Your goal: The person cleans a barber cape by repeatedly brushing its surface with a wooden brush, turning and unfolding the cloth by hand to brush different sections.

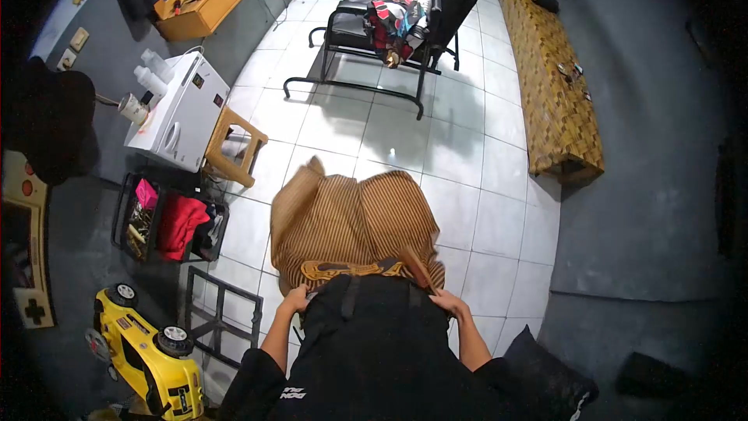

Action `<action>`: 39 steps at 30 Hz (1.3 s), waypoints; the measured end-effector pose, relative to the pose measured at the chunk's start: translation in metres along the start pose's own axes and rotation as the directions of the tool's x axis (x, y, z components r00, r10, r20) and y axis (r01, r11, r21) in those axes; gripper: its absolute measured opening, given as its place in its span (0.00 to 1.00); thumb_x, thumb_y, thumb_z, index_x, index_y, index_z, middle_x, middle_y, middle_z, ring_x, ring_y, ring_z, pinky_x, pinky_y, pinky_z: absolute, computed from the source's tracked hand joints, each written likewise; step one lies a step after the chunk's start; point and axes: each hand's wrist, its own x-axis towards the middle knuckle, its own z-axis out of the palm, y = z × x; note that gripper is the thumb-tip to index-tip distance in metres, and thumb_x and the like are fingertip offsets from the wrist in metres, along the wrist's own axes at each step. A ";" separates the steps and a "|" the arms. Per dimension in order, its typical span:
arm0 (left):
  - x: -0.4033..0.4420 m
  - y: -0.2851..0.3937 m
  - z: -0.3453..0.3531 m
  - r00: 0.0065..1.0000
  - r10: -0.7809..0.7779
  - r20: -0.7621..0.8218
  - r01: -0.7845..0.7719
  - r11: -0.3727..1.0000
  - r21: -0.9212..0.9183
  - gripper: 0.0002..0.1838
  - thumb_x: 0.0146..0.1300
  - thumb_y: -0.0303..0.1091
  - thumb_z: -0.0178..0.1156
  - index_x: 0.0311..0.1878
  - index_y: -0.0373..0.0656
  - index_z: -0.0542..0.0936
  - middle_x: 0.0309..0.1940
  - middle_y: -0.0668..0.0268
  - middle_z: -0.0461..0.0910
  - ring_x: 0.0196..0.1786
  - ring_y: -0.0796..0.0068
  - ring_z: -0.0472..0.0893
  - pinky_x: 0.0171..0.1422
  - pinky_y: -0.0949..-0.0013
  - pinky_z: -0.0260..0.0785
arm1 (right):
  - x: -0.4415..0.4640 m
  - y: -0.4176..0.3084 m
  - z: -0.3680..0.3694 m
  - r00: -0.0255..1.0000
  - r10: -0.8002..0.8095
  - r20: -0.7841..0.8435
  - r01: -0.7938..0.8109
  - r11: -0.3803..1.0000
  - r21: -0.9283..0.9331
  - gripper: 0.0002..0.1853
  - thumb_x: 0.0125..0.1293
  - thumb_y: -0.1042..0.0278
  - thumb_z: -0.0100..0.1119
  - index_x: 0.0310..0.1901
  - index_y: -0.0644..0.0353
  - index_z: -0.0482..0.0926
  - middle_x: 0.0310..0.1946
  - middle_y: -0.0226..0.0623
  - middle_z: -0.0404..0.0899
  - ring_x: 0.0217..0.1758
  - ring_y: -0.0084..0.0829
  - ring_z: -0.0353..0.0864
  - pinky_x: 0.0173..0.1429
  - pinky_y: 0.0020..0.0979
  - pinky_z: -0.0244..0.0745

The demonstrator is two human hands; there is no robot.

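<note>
A brown striped apron [343,214] spreads out from my waist, with a patterned orange-brown band [354,269] along its near edge. At the left end of that edge my left hand [294,301] is closed on the apron, its fingertips partly hidden against the black shirt. My right hand [447,302] is closed at the opposite end, gripping the apron's edge beside a brown strap [417,267] that sticks up at an angle. The cloth between the hands hangs in loose folds.
Black reclining chairs [351,23] stand ahead with colourful cloth on one. Left are a white fridge [167,121], a tan stool [238,148], a black cart [128,218] and a yellow toy car [148,359]. A woven bench [553,86] lines the right wall.
</note>
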 end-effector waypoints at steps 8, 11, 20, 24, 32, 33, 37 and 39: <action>0.053 0.050 -0.086 0.602 0.340 -0.722 -0.129 0.934 0.332 0.09 0.46 0.20 0.51 0.32 0.35 0.75 0.30 0.46 0.75 0.39 0.46 0.74 0.43 0.50 0.66 | 0.026 -0.111 -0.024 0.732 -0.223 -0.643 -0.208 0.826 -0.524 0.18 0.49 0.68 0.52 0.45 0.59 0.76 0.37 0.56 0.76 0.42 0.55 0.75 0.46 0.49 0.71; 0.007 0.146 -0.170 0.304 0.370 -0.878 -0.395 0.888 0.237 0.16 0.44 0.15 0.52 0.39 0.34 0.71 0.34 0.51 0.71 0.42 0.53 0.72 0.47 0.61 0.65 | -0.009 -0.216 -0.047 0.281 -0.674 -0.683 0.210 0.738 -0.641 0.18 0.43 0.76 0.44 0.39 0.65 0.74 0.31 0.54 0.73 0.36 0.57 0.69 0.41 0.47 0.67; -0.040 0.141 -0.095 0.295 0.605 -0.740 -0.431 0.775 0.462 0.18 0.49 0.25 0.54 0.47 0.39 0.74 0.42 0.54 0.75 0.46 0.55 0.73 0.55 0.59 0.62 | -0.059 -0.190 -0.016 0.078 -0.895 -0.440 0.170 0.447 -0.878 0.10 0.55 0.80 0.49 0.38 0.69 0.76 0.40 0.50 0.74 0.41 0.45 0.76 0.43 0.36 0.73; 0.016 -0.002 0.035 0.927 0.352 -0.129 -0.356 0.934 -0.012 0.17 0.50 0.33 0.59 0.45 0.38 0.76 0.38 0.47 0.78 0.45 0.48 0.77 0.46 0.59 0.70 | -0.002 -0.015 0.022 0.895 -0.211 -0.393 -0.135 0.711 -0.690 0.13 0.48 0.68 0.53 0.32 0.67 0.79 0.31 0.61 0.77 0.36 0.60 0.76 0.42 0.47 0.73; 0.010 0.007 -0.004 0.982 0.167 -0.093 -0.158 0.983 0.095 0.18 0.46 0.37 0.64 0.42 0.40 0.80 0.34 0.45 0.79 0.42 0.51 0.79 0.47 0.59 0.71 | 0.014 0.074 0.012 0.960 0.118 -0.254 -0.194 0.935 -0.297 0.24 0.46 0.54 0.60 0.39 0.67 0.79 0.32 0.51 0.81 0.38 0.47 0.81 0.41 0.39 0.72; 0.022 0.003 -0.002 0.991 0.104 -0.087 -0.080 0.966 0.244 0.17 0.47 0.35 0.63 0.41 0.40 0.80 0.33 0.45 0.79 0.41 0.52 0.80 0.47 0.58 0.71 | 0.022 0.082 0.012 0.948 0.154 -0.277 -0.224 0.945 -0.240 0.23 0.45 0.55 0.58 0.38 0.67 0.79 0.32 0.53 0.80 0.39 0.48 0.81 0.42 0.40 0.73; 0.029 0.022 -0.007 0.874 0.104 -0.475 0.049 0.953 0.300 0.11 0.48 0.30 0.58 0.37 0.39 0.78 0.29 0.46 0.77 0.37 0.48 0.78 0.45 0.51 0.71 | 0.040 0.063 -0.003 0.938 0.062 -0.342 -0.186 0.920 -0.345 0.20 0.46 0.60 0.52 0.37 0.68 0.79 0.34 0.59 0.78 0.41 0.53 0.79 0.44 0.44 0.73; 0.056 0.025 -0.021 0.791 0.122 -0.600 0.059 0.960 0.273 0.09 0.49 0.29 0.57 0.35 0.38 0.74 0.28 0.47 0.76 0.36 0.44 0.76 0.43 0.48 0.69 | 0.041 0.003 -0.012 0.835 0.011 -0.550 -0.260 0.889 -0.378 0.18 0.45 0.67 0.47 0.36 0.67 0.78 0.34 0.63 0.75 0.41 0.57 0.77 0.44 0.46 0.71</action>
